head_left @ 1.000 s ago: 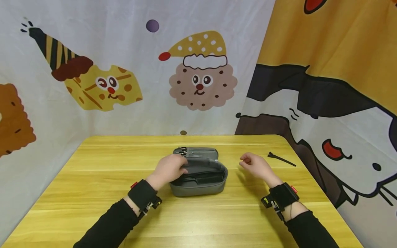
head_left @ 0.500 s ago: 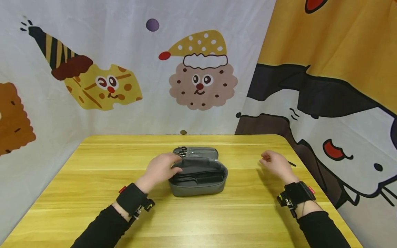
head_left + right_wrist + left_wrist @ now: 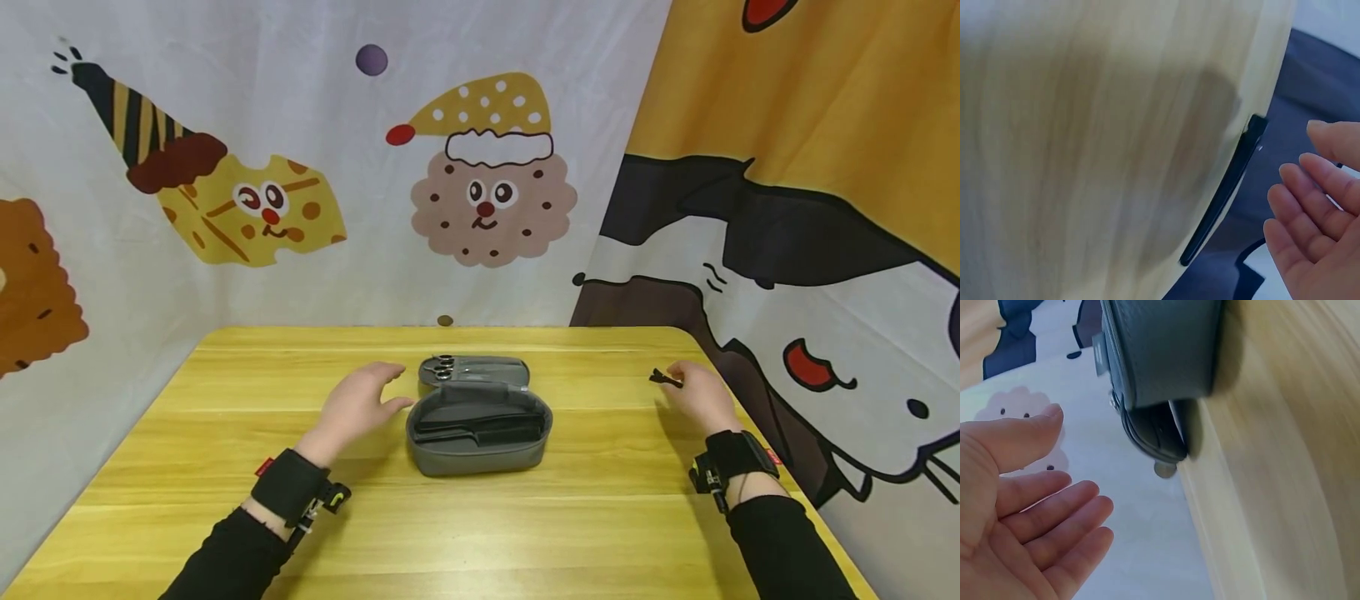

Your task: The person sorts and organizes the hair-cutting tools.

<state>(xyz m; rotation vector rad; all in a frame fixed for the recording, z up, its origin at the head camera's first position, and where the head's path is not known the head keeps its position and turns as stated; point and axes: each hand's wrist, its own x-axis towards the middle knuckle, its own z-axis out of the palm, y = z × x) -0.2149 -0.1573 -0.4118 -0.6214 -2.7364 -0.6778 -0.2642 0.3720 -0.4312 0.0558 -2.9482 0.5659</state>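
Note:
A black hair clip (image 3: 1225,187) lies on the wooden table near its right edge. Right over it is my right hand (image 3: 703,398), fingers apart and bent a little, touching nothing in the right wrist view. In the head view the hand covers most of the clip, leaving one end visible. Left of the table's middle, my left hand (image 3: 354,414) is spread beside a grey zip case (image 3: 480,462), thumb and fingers apart with nothing between them. The case lies unzipped, a black comb (image 3: 510,430) in its base and scissors (image 3: 443,367) in its folded-back lid.
The wooden table (image 3: 480,533) reaches back to a printed curtain (image 3: 300,292). A second curtain panel (image 3: 825,350) hangs close along the right edge, beside the right hand. Several slim tools sit in the lid's pockets.
My left hand has let go of the case's left rim and drawn back to the left. My right hand has moved right, over the hair clip.

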